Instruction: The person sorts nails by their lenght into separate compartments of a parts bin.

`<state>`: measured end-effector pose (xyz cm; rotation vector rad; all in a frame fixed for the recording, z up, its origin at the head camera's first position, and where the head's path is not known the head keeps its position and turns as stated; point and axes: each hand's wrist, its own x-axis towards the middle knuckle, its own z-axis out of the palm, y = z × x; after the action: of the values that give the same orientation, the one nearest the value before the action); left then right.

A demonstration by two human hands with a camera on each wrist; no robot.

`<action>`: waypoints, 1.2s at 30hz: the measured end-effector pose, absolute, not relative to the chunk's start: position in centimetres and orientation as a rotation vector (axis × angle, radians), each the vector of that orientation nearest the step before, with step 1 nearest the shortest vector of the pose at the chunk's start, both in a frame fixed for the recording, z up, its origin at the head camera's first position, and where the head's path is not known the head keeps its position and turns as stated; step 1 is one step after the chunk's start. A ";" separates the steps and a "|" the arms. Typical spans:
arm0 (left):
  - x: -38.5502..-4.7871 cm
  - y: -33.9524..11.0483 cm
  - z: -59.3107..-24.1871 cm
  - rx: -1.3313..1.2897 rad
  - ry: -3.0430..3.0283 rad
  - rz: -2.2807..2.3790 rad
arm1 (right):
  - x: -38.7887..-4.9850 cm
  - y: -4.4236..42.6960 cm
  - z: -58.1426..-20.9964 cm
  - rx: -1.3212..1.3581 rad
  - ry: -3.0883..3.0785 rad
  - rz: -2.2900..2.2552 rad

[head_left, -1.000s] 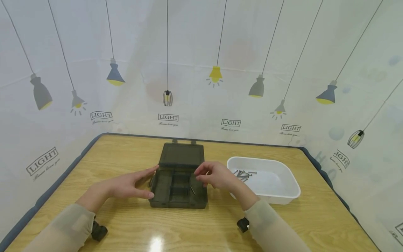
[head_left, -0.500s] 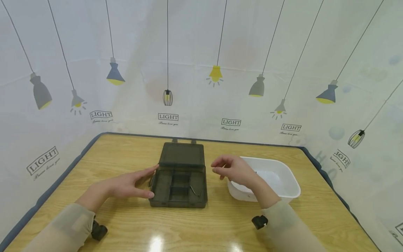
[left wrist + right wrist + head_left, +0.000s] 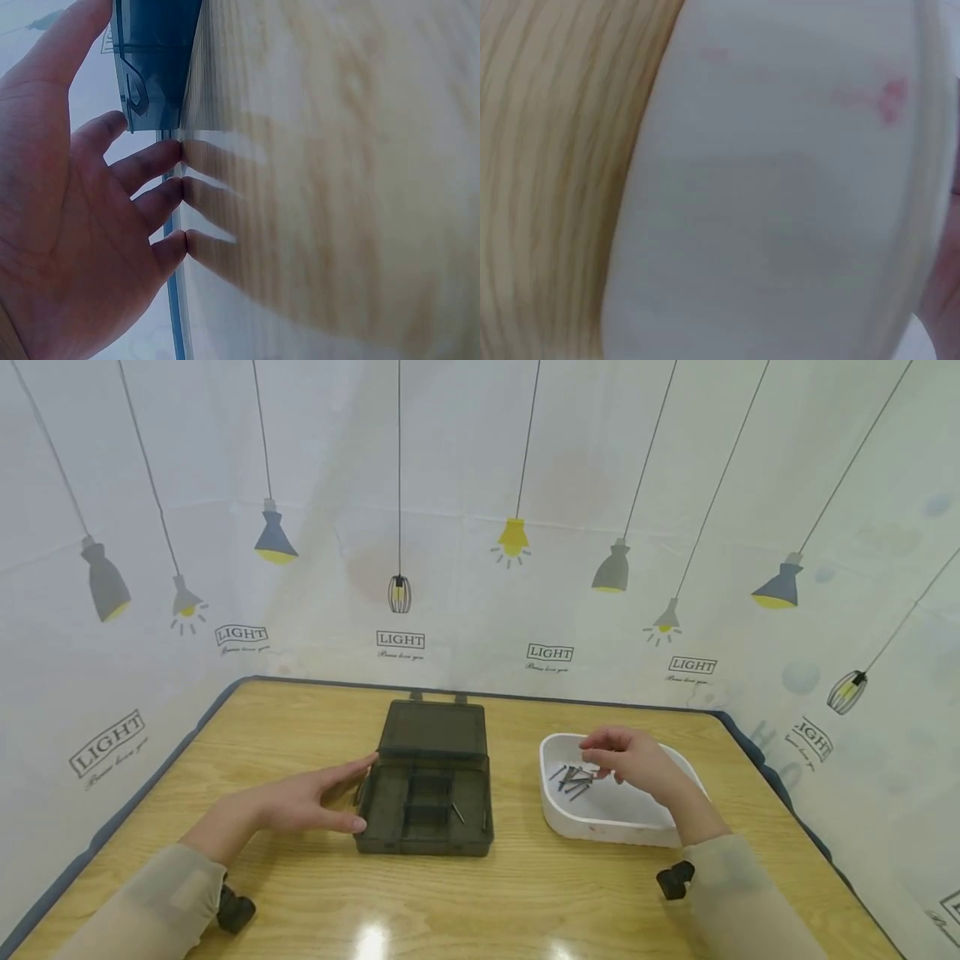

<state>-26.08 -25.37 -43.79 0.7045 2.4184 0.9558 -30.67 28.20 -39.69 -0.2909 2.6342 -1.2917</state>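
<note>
A dark translucent box (image 3: 384,806) stands with its lid (image 3: 435,727) raised and folded back. A thin screw or nail (image 3: 458,813) leans in its right-hand section, and another (image 3: 485,818) seems to lie by the right wall. My left hand (image 3: 300,800) rests against the box's left side, thumb at the front corner, fingers extended. Its other fingertips touch the table in the left wrist view. Over the white tray (image 3: 617,833), my right hand (image 3: 633,764) hovers with loosely bent fingers, close to a pile of metal screws or nails (image 3: 576,781). Nothing shows between them.
The wooden table (image 3: 420,902) has a dark blue edge at the back and sides. Behind it hangs a pale cloth (image 3: 465,460) printed with lamps. In the right wrist view, the tray's outer wall (image 3: 765,187) fills most of the picture and carries reddish marks.
My right hand has moved from above the box rightward to over the tray. A second screw or nail has come to rest inside the box. My left hand has stayed in place.
</note>
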 end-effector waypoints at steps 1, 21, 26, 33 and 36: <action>-26.1 -25.4 -43.8 0.704 2.415 0.959 | -30.8 28.7 -39.9 -0.279 2.637 -1.285; -26.3 -25.3 -44.1 0.696 2.426 0.952 | -32.3 31.3 -44.0 -0.107 2.533 -1.173; -26.1 -25.4 -44.0 0.701 2.429 0.947 | -32.5 30.9 -44.4 -0.136 2.585 -1.104; -26.3 -25.6 -44.2 0.694 2.429 0.945 | -32.3 30.4 -44.5 -0.162 2.646 -1.061; -26.4 -25.6 -44.4 0.703 2.436 0.947 | -32.2 30.3 -44.4 -0.155 2.657 -1.046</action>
<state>-26.44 -25.64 -44.44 0.7033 2.4361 0.9475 -32.19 30.29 -44.35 -0.1549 2.6568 -1.0458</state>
